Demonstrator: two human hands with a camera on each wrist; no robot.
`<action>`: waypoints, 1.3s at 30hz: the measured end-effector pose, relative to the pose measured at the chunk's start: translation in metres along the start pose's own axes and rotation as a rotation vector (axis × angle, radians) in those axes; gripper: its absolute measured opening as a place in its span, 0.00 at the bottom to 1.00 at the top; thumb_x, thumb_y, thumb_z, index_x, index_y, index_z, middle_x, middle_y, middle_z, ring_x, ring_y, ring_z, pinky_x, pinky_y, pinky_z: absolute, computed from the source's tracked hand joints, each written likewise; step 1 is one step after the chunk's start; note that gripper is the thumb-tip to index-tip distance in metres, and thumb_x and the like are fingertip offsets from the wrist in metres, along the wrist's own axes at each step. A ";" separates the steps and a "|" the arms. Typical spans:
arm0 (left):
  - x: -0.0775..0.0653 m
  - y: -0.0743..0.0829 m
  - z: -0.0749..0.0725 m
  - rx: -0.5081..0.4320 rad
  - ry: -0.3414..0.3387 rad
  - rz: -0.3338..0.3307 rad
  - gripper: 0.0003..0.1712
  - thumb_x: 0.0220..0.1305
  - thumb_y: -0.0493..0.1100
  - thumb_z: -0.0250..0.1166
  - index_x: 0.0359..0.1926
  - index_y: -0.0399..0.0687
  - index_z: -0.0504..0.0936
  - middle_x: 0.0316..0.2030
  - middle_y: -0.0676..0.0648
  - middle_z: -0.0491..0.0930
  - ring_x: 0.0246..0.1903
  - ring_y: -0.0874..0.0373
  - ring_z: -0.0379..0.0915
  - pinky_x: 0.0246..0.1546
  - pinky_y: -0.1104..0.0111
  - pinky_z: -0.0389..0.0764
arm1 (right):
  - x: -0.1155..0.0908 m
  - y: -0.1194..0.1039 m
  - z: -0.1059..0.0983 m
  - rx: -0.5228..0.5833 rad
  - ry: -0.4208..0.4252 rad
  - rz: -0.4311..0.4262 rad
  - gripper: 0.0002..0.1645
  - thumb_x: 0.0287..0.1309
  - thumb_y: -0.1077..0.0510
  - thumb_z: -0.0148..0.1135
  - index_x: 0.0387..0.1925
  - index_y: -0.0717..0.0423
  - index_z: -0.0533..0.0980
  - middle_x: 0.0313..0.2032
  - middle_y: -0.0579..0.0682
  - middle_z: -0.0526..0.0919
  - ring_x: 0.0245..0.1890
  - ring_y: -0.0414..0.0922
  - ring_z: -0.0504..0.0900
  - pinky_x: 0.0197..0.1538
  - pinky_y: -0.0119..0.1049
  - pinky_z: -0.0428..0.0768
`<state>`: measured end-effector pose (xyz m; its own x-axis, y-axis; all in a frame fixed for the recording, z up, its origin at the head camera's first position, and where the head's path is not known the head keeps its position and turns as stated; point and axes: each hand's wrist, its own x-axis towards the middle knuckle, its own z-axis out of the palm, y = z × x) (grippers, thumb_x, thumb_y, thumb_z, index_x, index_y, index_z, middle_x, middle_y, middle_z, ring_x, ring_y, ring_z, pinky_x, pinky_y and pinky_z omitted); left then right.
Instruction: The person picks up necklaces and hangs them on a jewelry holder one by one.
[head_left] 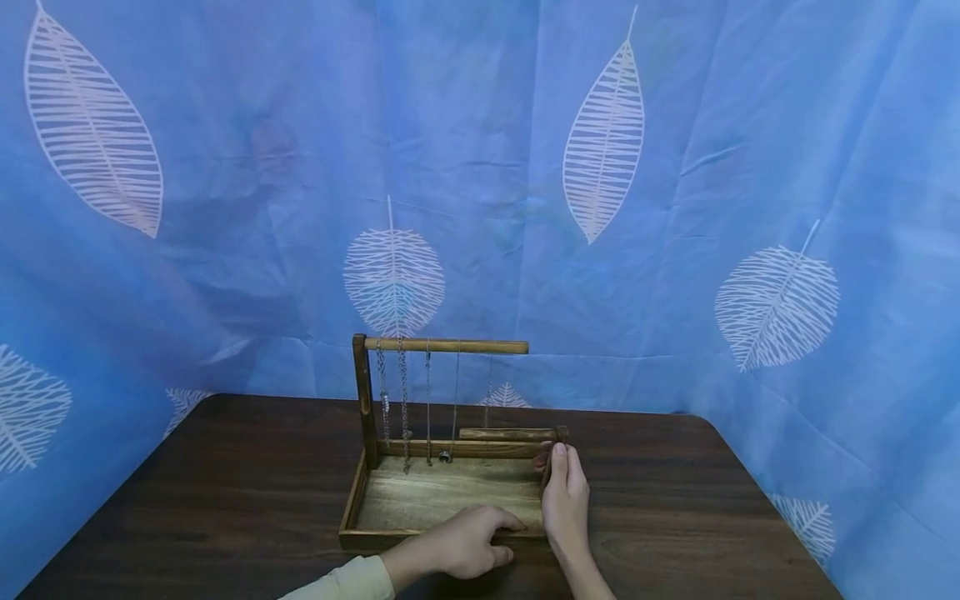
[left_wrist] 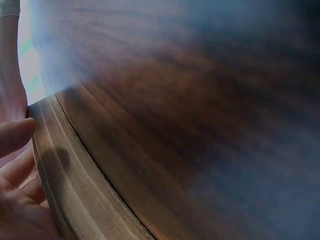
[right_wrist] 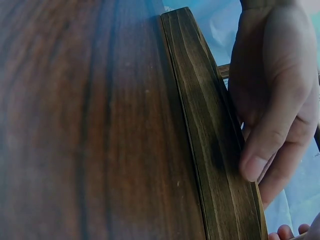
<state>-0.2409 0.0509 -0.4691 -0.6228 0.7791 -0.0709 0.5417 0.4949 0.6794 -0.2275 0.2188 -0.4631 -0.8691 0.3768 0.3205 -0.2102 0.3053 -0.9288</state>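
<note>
A wooden jewelry stand (head_left: 365, 400) rests on the table, with a shallow tray at its base. Several silver-toned necklaces (head_left: 404, 400) hang from its upper bar (head_left: 450, 346); one carries a small ring-like pendant (head_left: 445, 457). On the right side my right hand (head_left: 567, 500) grips the upright that bears a shorter bar (head_left: 510, 434). My left hand (head_left: 468, 542) holds the tray's front wall (right_wrist: 205, 120) near the right corner, its thumb (right_wrist: 260, 155) outside and fingers behind the rim. In the left wrist view, the front wall (left_wrist: 70, 175) crosses beside the left hand.
The dark wooden table (head_left: 225, 483) extends on both sides of the stand. Behind it hangs a blue curtain (head_left: 480, 150) with white leaf prints, close to the table's far edge.
</note>
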 end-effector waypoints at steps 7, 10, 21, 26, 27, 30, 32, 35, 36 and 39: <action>0.015 -0.024 0.007 -0.094 0.008 -0.031 0.17 0.67 0.42 0.69 0.56 0.57 0.85 0.52 0.62 0.81 0.52 0.67 0.76 0.50 0.67 0.80 | 0.001 0.002 0.001 0.007 0.012 -0.016 0.28 0.81 0.41 0.33 0.49 0.54 0.75 0.38 0.53 0.80 0.36 0.57 0.76 0.34 0.36 0.70; 0.018 -0.035 0.011 -0.038 0.023 -0.002 0.16 0.67 0.43 0.69 0.55 0.60 0.85 0.51 0.64 0.81 0.51 0.68 0.76 0.48 0.67 0.80 | 0.000 0.001 0.002 0.001 0.015 -0.018 0.28 0.81 0.41 0.33 0.49 0.54 0.75 0.38 0.53 0.80 0.32 0.55 0.74 0.32 0.36 0.70; -0.023 0.024 -0.009 0.607 0.206 0.020 0.02 0.63 0.42 0.73 0.33 0.53 0.87 0.28 0.57 0.75 0.28 0.66 0.72 0.30 0.72 0.77 | 0.001 -0.002 0.002 0.015 0.024 -0.013 0.28 0.80 0.40 0.34 0.50 0.54 0.75 0.38 0.53 0.80 0.39 0.59 0.77 0.34 0.37 0.71; -0.024 0.027 -0.010 0.558 0.196 0.004 0.09 0.61 0.40 0.74 0.26 0.53 0.84 0.24 0.58 0.74 0.25 0.68 0.70 0.26 0.74 0.74 | 0.000 -0.001 0.001 0.009 0.020 -0.010 0.28 0.80 0.40 0.34 0.50 0.54 0.75 0.38 0.55 0.81 0.39 0.58 0.77 0.35 0.37 0.71; -0.023 0.027 -0.010 0.545 0.195 -0.001 0.10 0.61 0.40 0.73 0.25 0.53 0.83 0.24 0.58 0.74 0.25 0.69 0.70 0.25 0.74 0.74 | 0.000 -0.001 0.001 0.009 0.019 -0.009 0.28 0.80 0.40 0.34 0.50 0.54 0.75 0.38 0.55 0.81 0.38 0.57 0.77 0.34 0.37 0.71; -0.023 0.027 -0.011 0.515 0.191 -0.019 0.07 0.60 0.40 0.74 0.28 0.51 0.85 0.25 0.58 0.74 0.25 0.68 0.71 0.25 0.74 0.75 | 0.000 0.000 0.001 -0.001 0.016 -0.008 0.28 0.81 0.40 0.34 0.50 0.53 0.75 0.39 0.54 0.81 0.31 0.54 0.74 0.32 0.37 0.69; -0.022 0.026 -0.011 0.512 0.188 -0.028 0.04 0.60 0.42 0.74 0.32 0.50 0.86 0.27 0.57 0.75 0.27 0.68 0.72 0.27 0.73 0.76 | 0.000 0.000 0.001 -0.008 0.018 -0.009 0.28 0.80 0.40 0.33 0.50 0.52 0.75 0.38 0.54 0.81 0.28 0.51 0.71 0.31 0.38 0.69; -0.021 0.024 -0.011 0.501 0.184 -0.038 0.07 0.59 0.43 0.75 0.37 0.48 0.87 0.30 0.56 0.77 0.29 0.67 0.74 0.30 0.73 0.79 | 0.000 0.001 0.001 -0.017 0.018 -0.010 0.29 0.80 0.39 0.33 0.50 0.54 0.75 0.38 0.53 0.80 0.26 0.49 0.69 0.31 0.38 0.68; -0.021 0.024 -0.011 0.498 0.184 -0.041 0.07 0.59 0.43 0.75 0.38 0.48 0.87 0.30 0.57 0.77 0.30 0.67 0.75 0.30 0.73 0.79 | 0.000 0.001 0.001 -0.016 0.016 -0.011 0.29 0.80 0.40 0.33 0.51 0.55 0.75 0.38 0.53 0.80 0.26 0.49 0.69 0.31 0.38 0.68; -0.021 0.023 -0.011 0.490 0.193 -0.038 0.09 0.59 0.44 0.76 0.38 0.48 0.87 0.31 0.56 0.79 0.31 0.66 0.76 0.32 0.73 0.80 | 0.000 0.002 0.000 -0.011 0.013 -0.013 0.31 0.80 0.40 0.33 0.52 0.57 0.75 0.38 0.52 0.80 0.27 0.51 0.69 0.31 0.38 0.68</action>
<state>-0.2213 0.0418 -0.4438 -0.7151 0.6946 0.0784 0.6880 0.6796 0.2546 -0.2280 0.2190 -0.4646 -0.8603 0.3842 0.3350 -0.2162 0.3201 -0.9224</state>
